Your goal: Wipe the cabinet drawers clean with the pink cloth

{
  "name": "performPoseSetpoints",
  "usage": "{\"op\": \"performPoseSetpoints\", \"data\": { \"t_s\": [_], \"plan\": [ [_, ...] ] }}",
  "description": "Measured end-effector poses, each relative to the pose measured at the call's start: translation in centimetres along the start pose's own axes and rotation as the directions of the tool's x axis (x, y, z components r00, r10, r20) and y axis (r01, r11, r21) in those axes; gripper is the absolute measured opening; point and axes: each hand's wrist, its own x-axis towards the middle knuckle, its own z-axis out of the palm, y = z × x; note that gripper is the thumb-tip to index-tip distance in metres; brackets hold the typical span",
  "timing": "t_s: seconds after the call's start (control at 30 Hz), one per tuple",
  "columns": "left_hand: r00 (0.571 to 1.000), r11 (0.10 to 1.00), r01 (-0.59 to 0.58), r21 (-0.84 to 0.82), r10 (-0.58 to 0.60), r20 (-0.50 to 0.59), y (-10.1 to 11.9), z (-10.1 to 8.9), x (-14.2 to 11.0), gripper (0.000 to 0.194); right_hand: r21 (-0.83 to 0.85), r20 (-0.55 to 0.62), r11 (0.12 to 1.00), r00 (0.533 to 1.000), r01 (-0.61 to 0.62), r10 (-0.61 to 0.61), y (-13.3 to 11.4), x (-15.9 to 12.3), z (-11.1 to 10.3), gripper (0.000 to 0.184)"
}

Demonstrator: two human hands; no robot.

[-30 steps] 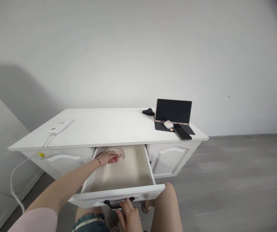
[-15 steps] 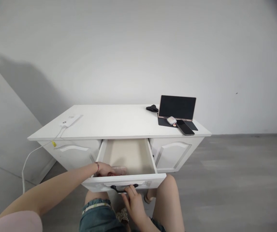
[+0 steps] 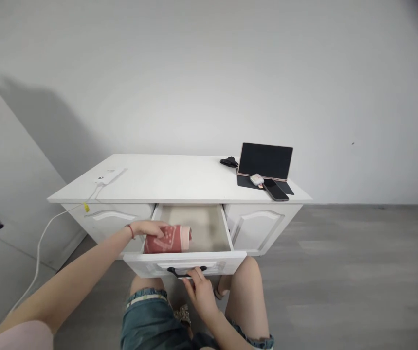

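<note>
My left hand (image 3: 151, 227) is closed on a folded red and pink patterned towel (image 3: 170, 240), with the thumb on top. The towel is at the left front of the white drawer (image 3: 209, 226), just behind its front panel; whether it touches the drawer floor I cannot tell. The drawer stands pulled out of the desk. My right hand (image 3: 202, 294) has its fingers hooked over the black drawer handle (image 3: 173, 272), below the front panel's top edge.
On the white desk (image 3: 168, 177) stand a tablet (image 3: 265, 161) on a dark stand, a phone (image 3: 275, 190), a small white case (image 3: 256, 180) and a black item (image 3: 228, 162). A white power strip (image 3: 111, 177) trails a cable at left. My knees flank the drawer front.
My left hand has risen from low in the drawer, bringing the red towel up into plain view. My right hand stays on the handle. The view has shifted slightly.
</note>
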Motion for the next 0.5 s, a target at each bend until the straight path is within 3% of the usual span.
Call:
{"op": "performPoseSetpoints", "data": {
  "t_s": [0.07, 0.1, 0.2, 0.27, 0.3, 0.37, 0.5],
  "plan": [
    [0.978, 0.956, -0.102, -0.274, 0.045, -0.206, 1.0, -0.6, -3.0, 0.052, 0.005, 0.000, 1.000, 1.000, 0.005, -0.005, 0.1, -0.1, 0.0, 0.023],
    [0.945, 0.912, -0.169, -0.374, 0.043, -0.323, 1.5, -0.4, -4.6, 0.051, 0.013, 0.000, 1.000, 1.000, 0.005, -0.005, 0.0, -0.1, 0.0, 0.023],
    [0.758, 0.717, -0.420, -0.556, -0.059, -0.649, 2.5, 2.3, -8.7, 0.048, 0.037, -0.002, 0.999, 1.000, -0.002, 0.002, -0.1, -0.2, 0.0, 0.023],
    [0.616, 0.554, -0.563, -0.614, -0.214, -0.758, 2.5, 5.9, -10.6, 0.046, 0.044, 0.001, 0.999, 1.000, -0.012, 0.012, -0.2, -0.2, 0.0, 0.022],
    [0.570, 0.472, -0.613, -0.634, -0.292, -0.768, 2.2, 8.0, -11.3, 0.047, 0.044, 0.003, 0.999, 1.000, -0.017, 0.017, -0.2, -0.3, 0.0, 0.022],
    [0.528, 0.293, -0.674, -0.678, -0.452, -0.719, 1.5, 12.4, -12.2, 0.046, 0.042, 0.009, 0.999, 1.000, -0.024, 0.023, -0.2, -0.3, 0.1, 0.021],
    [0.510, -0.040, -0.711, -0.702, -0.717, -0.475, 0.0, 19.9, -12.6, 0.025, 0.045, 0.011, 0.999, 1.000, -0.017, 0.017, 0.0, -0.3, 0.3, 0.021]
  ]
}}
